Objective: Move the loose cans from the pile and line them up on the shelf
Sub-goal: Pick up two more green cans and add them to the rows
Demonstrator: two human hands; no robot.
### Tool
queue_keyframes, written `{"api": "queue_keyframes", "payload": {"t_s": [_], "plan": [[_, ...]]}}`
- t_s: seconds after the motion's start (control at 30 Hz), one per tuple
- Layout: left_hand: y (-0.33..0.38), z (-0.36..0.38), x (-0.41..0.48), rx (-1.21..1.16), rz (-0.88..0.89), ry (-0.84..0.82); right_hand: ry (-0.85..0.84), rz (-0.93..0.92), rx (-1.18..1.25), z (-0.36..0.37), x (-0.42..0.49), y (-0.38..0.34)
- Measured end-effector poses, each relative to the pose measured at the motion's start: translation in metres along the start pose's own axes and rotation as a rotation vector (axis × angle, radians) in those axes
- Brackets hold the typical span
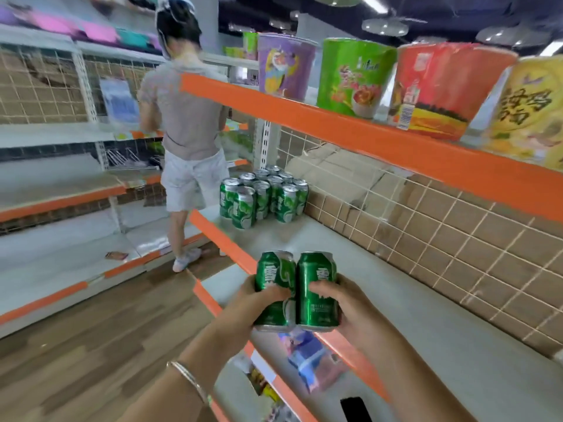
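A cluster of cans [262,196] stands at the far end of the shelf [350,254], while the left hand [253,303] and right hand [345,303], fingers wrapped round the left can [274,269] and right can [318,312], hold both unplaced.

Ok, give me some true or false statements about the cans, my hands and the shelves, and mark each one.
1. The left hand and right hand each grip a green can. True: the left can and right can are held side by side.
2. Both held cans lie on their sides. False: both are upright.
3. A cluster of cans stands at the far end of the shelf. True.
4. The upper shelf holds glass bottles. False: it holds big coloured tubs.
5. The bracelet is on the right wrist. False: it is on the left wrist.
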State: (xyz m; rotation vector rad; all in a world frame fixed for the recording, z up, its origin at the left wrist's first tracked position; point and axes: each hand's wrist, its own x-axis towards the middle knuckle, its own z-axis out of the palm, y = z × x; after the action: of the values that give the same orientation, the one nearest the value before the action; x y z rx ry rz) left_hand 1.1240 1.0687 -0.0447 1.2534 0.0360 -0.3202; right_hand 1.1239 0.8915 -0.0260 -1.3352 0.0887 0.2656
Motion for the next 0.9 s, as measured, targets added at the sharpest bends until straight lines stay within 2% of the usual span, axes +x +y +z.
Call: {"api": "queue_keyframes", "payload": {"t_s": [0.13,0.4,0.73,0.9], "plan": [[0.008,-0.021,0.050,0.005,0.030,0.061,-0.026,-0.017,-0.023,0.002,0.061,-0.003],[0.026,-0.058,0.144,0.041,0.096,0.142,0.041,-0.025,-0.141,0.004,0.170,-0.008],[0.031,-0.094,0.217,0.372,0.220,0.115,0.189,-0.126,0.027,0.018,0.262,0.000],[0.022,-0.107,0.234,0.400,0.214,0.065,0.289,-0.208,-0.054,0.024,0.295,0.005]]}}
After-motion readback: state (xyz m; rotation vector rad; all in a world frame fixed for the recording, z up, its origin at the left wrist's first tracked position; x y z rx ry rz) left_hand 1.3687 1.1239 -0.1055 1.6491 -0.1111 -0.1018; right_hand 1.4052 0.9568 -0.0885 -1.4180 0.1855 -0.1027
